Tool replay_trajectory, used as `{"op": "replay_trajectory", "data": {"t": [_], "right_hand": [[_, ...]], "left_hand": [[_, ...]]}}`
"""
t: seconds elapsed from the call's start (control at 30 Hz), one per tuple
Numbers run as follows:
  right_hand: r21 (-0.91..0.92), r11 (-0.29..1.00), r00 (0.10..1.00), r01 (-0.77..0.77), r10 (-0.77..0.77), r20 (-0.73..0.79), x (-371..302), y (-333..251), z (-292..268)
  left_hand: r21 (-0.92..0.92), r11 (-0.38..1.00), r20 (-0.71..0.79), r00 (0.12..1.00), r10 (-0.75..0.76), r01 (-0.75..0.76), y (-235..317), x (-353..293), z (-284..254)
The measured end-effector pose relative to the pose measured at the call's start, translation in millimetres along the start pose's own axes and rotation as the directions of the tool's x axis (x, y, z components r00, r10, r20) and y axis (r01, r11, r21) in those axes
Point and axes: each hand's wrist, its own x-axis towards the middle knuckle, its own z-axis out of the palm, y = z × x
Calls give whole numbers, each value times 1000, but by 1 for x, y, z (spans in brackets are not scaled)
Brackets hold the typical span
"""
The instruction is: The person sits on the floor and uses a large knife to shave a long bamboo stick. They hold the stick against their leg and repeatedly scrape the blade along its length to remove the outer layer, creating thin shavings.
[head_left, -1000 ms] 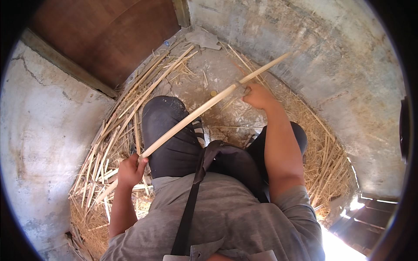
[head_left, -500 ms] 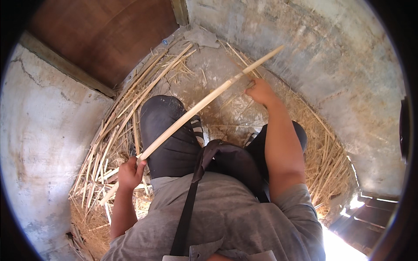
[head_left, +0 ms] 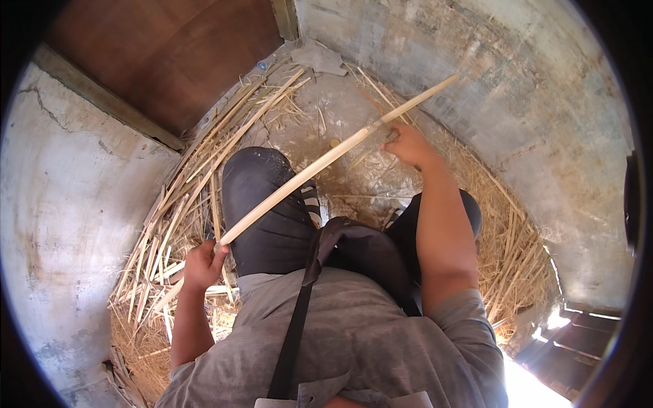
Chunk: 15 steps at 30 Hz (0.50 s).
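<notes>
A long pale bamboo strip [head_left: 299, 178], with joints along it, slants from my left side up to the far right across my left knee. Its near part passes through my left hand [head_left: 204, 265], which is closed around it; a short end sticks out behind the hand. Close to the strip's far part, on its near side, is my right hand [head_left: 410, 145]. The fingers there are curled in toward the thumb, and something thin and dark seems to sit between them, too small to make out. Whether that hand touches the strip, I cannot tell.
Split bamboo strips [head_left: 180, 197] lie heaped along my left, over pale shavings. More shavings and strips [head_left: 513, 272] line the right wall. Stained concrete walls [head_left: 530, 115] close in on both sides. A brown door panel [head_left: 163, 54] stands at the far left.
The bamboo strip has shifted slightly toward the far right along its length. My left hand stays closed on it, and my right hand remains beside it at nearly the same place.
</notes>
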Motion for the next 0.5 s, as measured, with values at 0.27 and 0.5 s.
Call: {"op": "replay_trajectory", "data": {"t": [0.27,0.5], "right_hand": [[-105,959,957,262,-244,158,-16,-13,1],[-20,978,971,206,-201,128,-13,-15,2]], "left_hand": [[-63,989,160,980,-120,131,6,4,-16],[-191,889,425,852,-307,415,-10,-4,-39]]}}
